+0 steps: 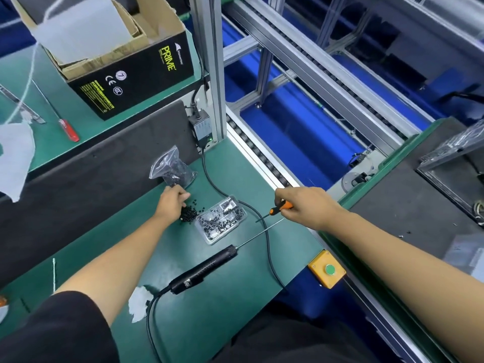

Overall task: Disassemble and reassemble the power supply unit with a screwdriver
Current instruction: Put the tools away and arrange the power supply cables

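Left hand (171,203), frame centre: fingers curled into a loose heap of small black screws (189,213), apparently gathering them beside the clear plastic screw tray (220,220). Right hand (301,205): clenched round an orange-and-black-handled screwdriver (280,207), tip angled down at the green mat, seemingly kept ready. Power supply unit: not identifiable in frame; only its black printed carton (131,74) stands upper left.

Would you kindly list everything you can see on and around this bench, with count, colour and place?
Orange-handled screwdriver: one, orange and black, held in right hand.
Electric screwdriver: one, black, lying on green mat, corded.
Clear tray: one, transparent, mid-mat, holding dark screws.
Loose screws: a pile, black, beside the tray.
Plastic bag: one, clear, dark parts inside, behind the pile.
Cardboard box: one, black and brown, upper shelf.
Red screwdriver: one, upper shelf, left.
Button box: one, yellow with green button, bench edge.
Left hand: on the loose screws.
Right hand: grips the orange-handled screwdriver.
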### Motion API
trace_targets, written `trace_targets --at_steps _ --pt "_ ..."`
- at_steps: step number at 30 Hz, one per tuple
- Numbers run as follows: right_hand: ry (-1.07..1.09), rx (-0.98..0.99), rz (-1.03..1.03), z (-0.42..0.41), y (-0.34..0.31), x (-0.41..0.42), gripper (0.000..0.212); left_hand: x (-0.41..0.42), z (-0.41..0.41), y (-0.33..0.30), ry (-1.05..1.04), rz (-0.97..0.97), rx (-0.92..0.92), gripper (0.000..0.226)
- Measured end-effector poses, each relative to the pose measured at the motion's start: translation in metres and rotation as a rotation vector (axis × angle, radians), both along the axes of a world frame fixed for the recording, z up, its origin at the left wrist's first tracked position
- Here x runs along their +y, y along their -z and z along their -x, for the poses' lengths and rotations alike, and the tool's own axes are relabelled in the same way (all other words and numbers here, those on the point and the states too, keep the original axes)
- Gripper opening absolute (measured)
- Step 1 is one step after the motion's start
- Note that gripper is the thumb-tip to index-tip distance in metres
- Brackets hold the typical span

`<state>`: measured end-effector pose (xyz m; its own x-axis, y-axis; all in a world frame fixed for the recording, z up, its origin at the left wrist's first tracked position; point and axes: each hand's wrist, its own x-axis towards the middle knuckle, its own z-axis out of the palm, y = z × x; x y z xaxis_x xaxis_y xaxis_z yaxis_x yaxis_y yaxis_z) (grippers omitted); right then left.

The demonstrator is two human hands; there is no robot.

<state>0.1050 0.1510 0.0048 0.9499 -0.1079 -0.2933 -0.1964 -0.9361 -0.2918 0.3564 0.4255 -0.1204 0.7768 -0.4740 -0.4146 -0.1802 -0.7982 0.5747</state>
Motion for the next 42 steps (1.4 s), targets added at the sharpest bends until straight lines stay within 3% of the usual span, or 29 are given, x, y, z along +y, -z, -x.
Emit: trace_targets --at_steps 4,9,14,20,24,29,35,39,42 --pt "0.017 -0.006 0.015 0.001 0.000 0.000 0.009 0.001 -0.004 0.003 -0.071 0.003 0.077 0.021" --pt "0.034 0.021 0.018 0.003 -0.002 -0.002 0.009 0.004 -0.001 0.005 -0.216 0.242 0.323 0.014" --pt "0.078 0.034 0.012 0.009 -0.008 -0.010 0.011 0.000 0.003 -0.007 -0.147 0.334 0.363 0.011" --pt "0.183 0.015 0.001 0.036 -0.031 -0.038 0.011 -0.066 0.037 -0.049 0.113 0.407 0.357 0.023" --pt "0.340 -0.057 -0.003 0.087 -0.062 -0.083 0.007 -0.157 0.092 -0.078 0.370 0.462 0.417 0.010" --pt "0.652 -0.171 0.029 0.194 -0.113 -0.144 0.020 -0.282 0.204 -0.117 0.763 0.505 0.454 0.012" --pt "0.963 -0.229 0.086 0.338 -0.146 -0.195 0.022 -0.382 0.351 -0.144 1.119 0.491 0.430 0.017" --pt "1.041 -0.160 0.132 0.422 -0.142 -0.218 0.003 -0.423 0.434 -0.146 1.189 0.452 0.506 0.014" --pt "1.033 -0.130 0.151 0.464 -0.137 -0.231 0.002 -0.445 0.476 -0.138 1.175 0.434 0.369 0.013"
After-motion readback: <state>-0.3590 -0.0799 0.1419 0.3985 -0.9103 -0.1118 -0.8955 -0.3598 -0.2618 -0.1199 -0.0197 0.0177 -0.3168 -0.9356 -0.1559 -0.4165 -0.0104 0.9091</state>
